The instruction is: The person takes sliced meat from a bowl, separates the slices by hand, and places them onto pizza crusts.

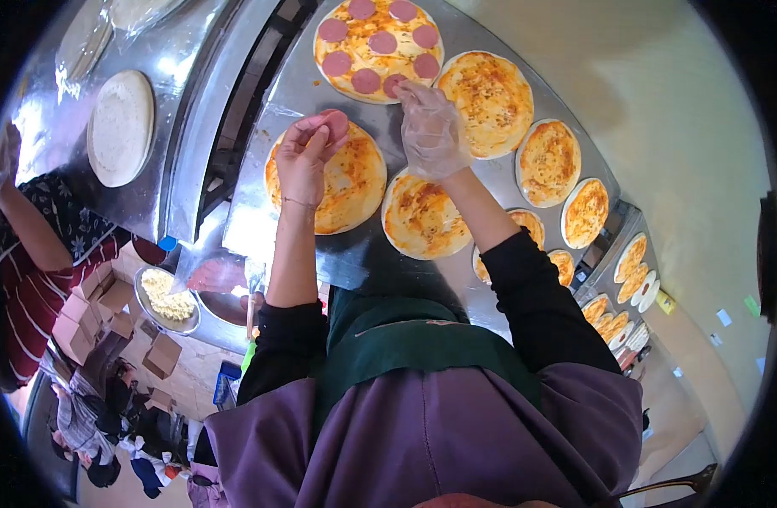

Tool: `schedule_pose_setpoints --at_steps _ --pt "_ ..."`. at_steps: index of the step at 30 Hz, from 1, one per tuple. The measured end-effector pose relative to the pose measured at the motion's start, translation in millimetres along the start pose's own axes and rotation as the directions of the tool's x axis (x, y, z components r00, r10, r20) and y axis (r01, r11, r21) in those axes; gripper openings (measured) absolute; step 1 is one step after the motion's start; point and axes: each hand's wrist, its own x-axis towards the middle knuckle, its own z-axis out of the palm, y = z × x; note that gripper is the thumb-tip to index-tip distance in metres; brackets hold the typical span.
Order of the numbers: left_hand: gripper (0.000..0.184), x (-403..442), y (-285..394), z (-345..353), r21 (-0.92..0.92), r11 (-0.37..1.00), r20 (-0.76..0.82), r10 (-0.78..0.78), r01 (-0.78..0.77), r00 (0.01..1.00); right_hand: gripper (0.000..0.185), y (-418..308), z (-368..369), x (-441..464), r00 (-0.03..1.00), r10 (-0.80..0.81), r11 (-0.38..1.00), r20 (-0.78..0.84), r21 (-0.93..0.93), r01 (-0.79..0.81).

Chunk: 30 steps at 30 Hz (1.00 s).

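Note:
My left hand (306,165) is bare and pinches pink sausage slices (336,125) above a sauced pizza base (352,186). My right hand (433,131), in a clear plastic glove, has its fingertips together at a sausage slice (394,85) on the lower edge of the topped pizza (360,38). Several other slices lie spread over that pizza. Beside the right hand is another sauced base (487,103), and a further one (418,220) lies below it.
More sauced bases (548,162) line the right side of the metal table (354,262). At lower left are a bowl of shredded cheese (170,296) and cardboard boxes (161,356). A co-worker's arm (34,224) is at far left, near a plain base (121,127).

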Motion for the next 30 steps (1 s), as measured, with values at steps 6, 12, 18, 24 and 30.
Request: schedule_pose_setpoints --at_steps 6,12,18,24,30 --pt "0.017 -17.7 6.6 -5.9 -0.052 0.992 0.093 -0.106 0.111 0.990 0.023 -58.8 -25.3 6.3 0.994 -0.061 0.901 -0.093 0.423 0.095" --pt "0.018 -36.0 9.2 -37.2 -0.048 0.997 -0.038 -0.070 0.068 0.997 0.012 -79.4 -15.1 -8.0 0.985 -0.144 0.883 -0.096 0.436 0.171" --pt "0.027 -49.7 25.8 -84.1 0.187 0.966 -0.190 0.215 -0.180 0.958 0.005 -94.1 5.4 -38.7 0.976 -0.166 0.852 0.138 0.519 0.071" --pt "0.026 -66.3 19.7 -94.7 0.189 0.965 -0.181 0.217 -0.183 0.959 0.010 -99.1 24.7 -32.7 0.929 -0.277 0.931 0.246 0.307 0.196" --pt "0.010 -82.9 11.4 -91.0 0.136 0.980 -0.135 0.166 -0.148 0.977 0.021 -109.1 4.4 -28.9 0.978 -0.164 0.953 0.129 0.276 0.123"
